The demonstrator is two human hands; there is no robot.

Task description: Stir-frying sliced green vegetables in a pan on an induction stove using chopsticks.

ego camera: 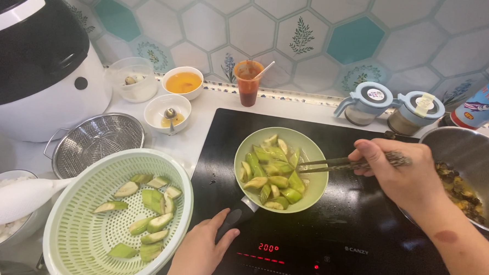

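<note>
Two green vessels, pan (314, 182), colander (81, 235), vegetable wedges (273, 174)

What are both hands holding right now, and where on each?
Left hand grips the pan's black handle. Right hand holds chopsticks near their upper ends, tips over the pan.

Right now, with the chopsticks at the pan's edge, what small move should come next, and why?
Probably dip the chopsticks into the green pan and turn a vegetable piece: the right hand holds their tips at the rim, and the left hand steadies the handle.
</note>
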